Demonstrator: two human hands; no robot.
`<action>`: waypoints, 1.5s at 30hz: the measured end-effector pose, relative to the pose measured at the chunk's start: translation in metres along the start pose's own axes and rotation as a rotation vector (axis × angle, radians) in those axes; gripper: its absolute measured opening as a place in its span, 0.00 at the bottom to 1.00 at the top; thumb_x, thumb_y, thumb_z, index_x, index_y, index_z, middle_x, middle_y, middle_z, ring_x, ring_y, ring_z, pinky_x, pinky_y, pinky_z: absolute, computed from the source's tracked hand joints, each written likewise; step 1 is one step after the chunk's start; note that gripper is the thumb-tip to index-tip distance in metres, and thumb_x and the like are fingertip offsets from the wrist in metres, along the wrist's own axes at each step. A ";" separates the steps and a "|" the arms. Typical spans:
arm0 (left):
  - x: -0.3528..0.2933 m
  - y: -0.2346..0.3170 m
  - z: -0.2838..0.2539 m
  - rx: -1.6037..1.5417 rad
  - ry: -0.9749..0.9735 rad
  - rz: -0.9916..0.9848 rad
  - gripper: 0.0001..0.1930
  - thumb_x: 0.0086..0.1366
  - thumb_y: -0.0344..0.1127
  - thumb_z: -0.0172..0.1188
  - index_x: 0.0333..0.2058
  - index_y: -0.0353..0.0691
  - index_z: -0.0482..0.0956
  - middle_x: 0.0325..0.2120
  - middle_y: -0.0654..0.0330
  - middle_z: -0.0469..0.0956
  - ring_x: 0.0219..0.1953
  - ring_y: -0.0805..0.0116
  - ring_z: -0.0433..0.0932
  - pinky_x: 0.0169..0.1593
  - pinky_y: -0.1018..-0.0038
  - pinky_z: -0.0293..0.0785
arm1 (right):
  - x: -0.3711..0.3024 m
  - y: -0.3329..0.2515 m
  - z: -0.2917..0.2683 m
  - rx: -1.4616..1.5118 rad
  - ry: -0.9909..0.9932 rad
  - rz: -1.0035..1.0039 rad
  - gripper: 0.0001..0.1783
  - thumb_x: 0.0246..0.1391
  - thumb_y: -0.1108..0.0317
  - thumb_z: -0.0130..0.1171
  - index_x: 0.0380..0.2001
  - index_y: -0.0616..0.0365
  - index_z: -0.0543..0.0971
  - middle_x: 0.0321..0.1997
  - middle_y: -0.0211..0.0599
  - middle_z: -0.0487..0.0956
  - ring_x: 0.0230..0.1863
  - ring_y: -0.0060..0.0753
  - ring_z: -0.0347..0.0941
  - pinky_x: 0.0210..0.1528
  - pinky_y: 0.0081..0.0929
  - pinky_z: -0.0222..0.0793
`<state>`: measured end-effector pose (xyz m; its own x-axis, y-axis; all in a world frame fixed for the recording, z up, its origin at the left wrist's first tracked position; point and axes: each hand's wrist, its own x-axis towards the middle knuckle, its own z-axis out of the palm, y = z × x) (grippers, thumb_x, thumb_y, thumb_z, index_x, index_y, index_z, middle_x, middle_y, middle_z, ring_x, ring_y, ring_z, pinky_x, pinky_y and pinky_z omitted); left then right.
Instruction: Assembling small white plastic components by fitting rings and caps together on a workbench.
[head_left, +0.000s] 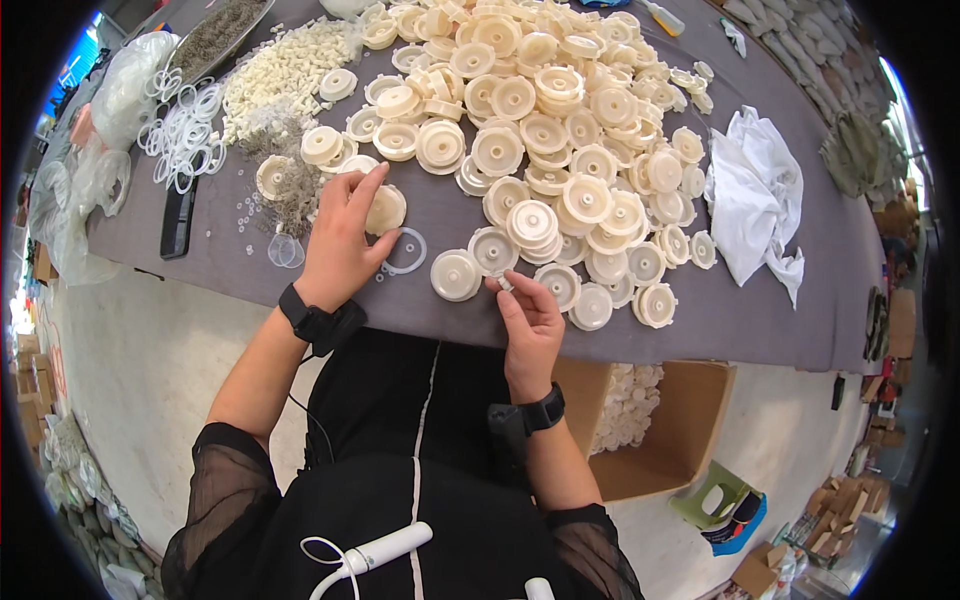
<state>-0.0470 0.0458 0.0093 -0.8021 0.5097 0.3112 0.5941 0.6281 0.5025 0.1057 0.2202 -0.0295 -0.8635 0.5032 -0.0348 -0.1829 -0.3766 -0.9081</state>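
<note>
My left hand (340,235) has its thumb and fingers round the rim of a cream, round plastic cap (388,212) at the table's near side. Just right of that thumb lies a translucent white ring (420,262), with several tiny washers beside it. My right hand (533,325) pinches a small white plastic piece (504,284) between thumb and fingers. It hovers by the near edge of a large heap of similar cream caps (545,135). Another cap (456,275) lies face down to the left of my right fingertips.
Small cream parts (285,80) are piled at the far left, near white rings (185,135), tangled fine grey parts (293,185) and a dark phone (178,222). A white cloth (750,190) lies right of the heap. Under the table stands a cardboard box (690,440) holding pale parts.
</note>
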 end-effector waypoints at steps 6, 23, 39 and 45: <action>-0.001 0.001 -0.014 0.014 0.007 0.099 0.27 0.48 0.24 0.62 0.51 0.41 0.72 0.44 0.55 0.71 0.47 0.56 0.70 0.52 0.65 0.67 | -0.003 -0.002 0.001 -0.026 0.004 -0.010 0.15 0.55 0.81 0.54 0.47 0.67 0.74 0.43 0.41 0.79 0.47 0.28 0.76 0.52 0.21 0.68; -0.045 0.048 -0.014 -0.886 -0.014 -0.251 0.12 0.55 0.22 0.57 0.40 0.35 0.76 0.39 0.60 0.72 0.41 0.71 0.75 0.41 0.78 0.73 | -0.012 -0.019 0.051 -0.347 -0.160 0.017 0.14 0.51 0.76 0.60 0.43 0.62 0.80 0.37 0.37 0.82 0.35 0.19 0.77 0.38 0.17 0.72; -0.052 0.051 -0.021 -0.902 -0.108 -0.166 0.14 0.57 0.20 0.56 0.44 0.33 0.73 0.41 0.61 0.71 0.43 0.73 0.73 0.47 0.77 0.71 | -0.009 -0.032 0.043 -0.695 -0.124 -0.049 0.17 0.46 0.72 0.66 0.42 0.63 0.78 0.38 0.35 0.81 0.38 0.20 0.76 0.41 0.18 0.71; -0.053 0.051 -0.026 -1.243 -0.256 -0.287 0.14 0.58 0.19 0.54 0.45 0.32 0.73 0.41 0.60 0.72 0.44 0.75 0.73 0.47 0.77 0.73 | -0.002 -0.028 0.031 -0.190 -0.312 0.123 0.17 0.45 0.72 0.67 0.39 0.64 0.77 0.36 0.31 0.80 0.39 0.20 0.75 0.42 0.20 0.70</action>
<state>0.0243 0.0353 0.0397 -0.7738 0.6329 -0.0238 -0.1599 -0.1590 0.9742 0.0982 0.2051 0.0090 -0.9805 0.1911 -0.0460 -0.0041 -0.2535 -0.9673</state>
